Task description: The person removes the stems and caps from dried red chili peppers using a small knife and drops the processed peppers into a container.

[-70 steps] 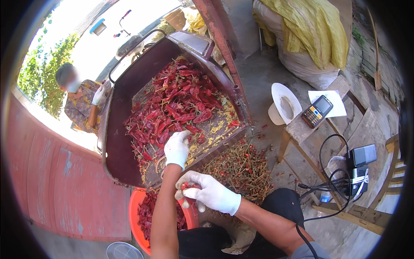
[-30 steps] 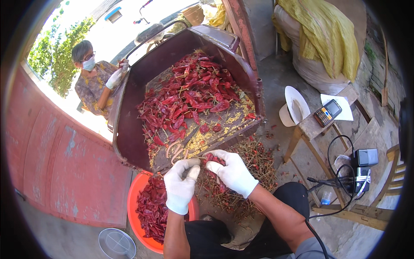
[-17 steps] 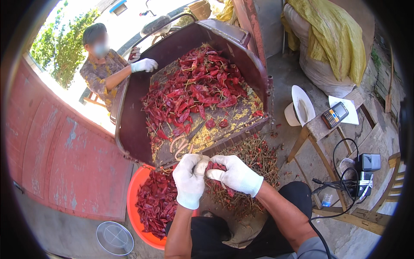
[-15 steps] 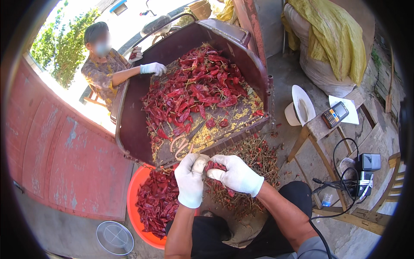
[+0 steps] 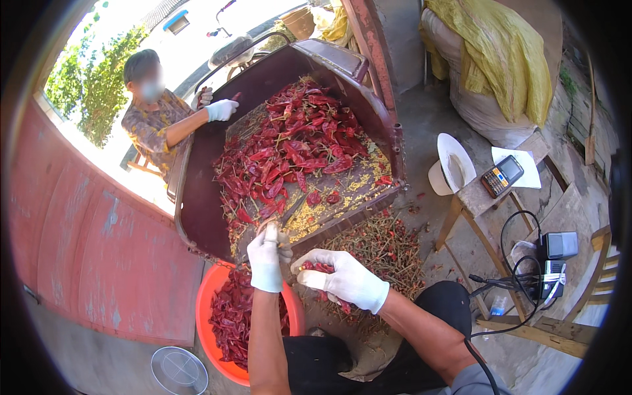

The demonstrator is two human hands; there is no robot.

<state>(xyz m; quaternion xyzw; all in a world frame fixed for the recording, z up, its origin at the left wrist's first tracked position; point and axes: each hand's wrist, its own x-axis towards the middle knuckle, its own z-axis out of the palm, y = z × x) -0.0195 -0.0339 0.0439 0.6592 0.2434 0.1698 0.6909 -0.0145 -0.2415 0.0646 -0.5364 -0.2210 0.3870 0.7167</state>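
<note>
My right hand (image 5: 345, 280), in a white glove, is closed round dried red chili peppers (image 5: 318, 268); more red shows below its fingers. To its left, my white-gloved left hand (image 5: 265, 260) is raised at the near edge of a dark red metal cart bed (image 5: 204, 210). Its fingers are partly bent and blurred, and I see no pepper in them. A large heap of dried red chilies (image 5: 296, 141) with stems lies in the cart bed, among yellow seeds. Below my left hand stands an orange-red basin (image 5: 203, 306) holding chilies (image 5: 230, 322).
Opposite, a masked person holds a chili in a gloved hand (image 5: 222, 110). Stems (image 5: 385, 263) litter the ground by my knees. At right are a wooden stool (image 5: 480, 197) with a handheld device (image 5: 502, 176), a white hat (image 5: 454, 164), cables and a draped sack (image 5: 480, 85). A round sieve (image 5: 179, 370) lies lower left.
My hands were together at the chilies and are now apart, the left drawn leftward and up. The other person's gloved hand has pulled back from the heap with a chili.
</note>
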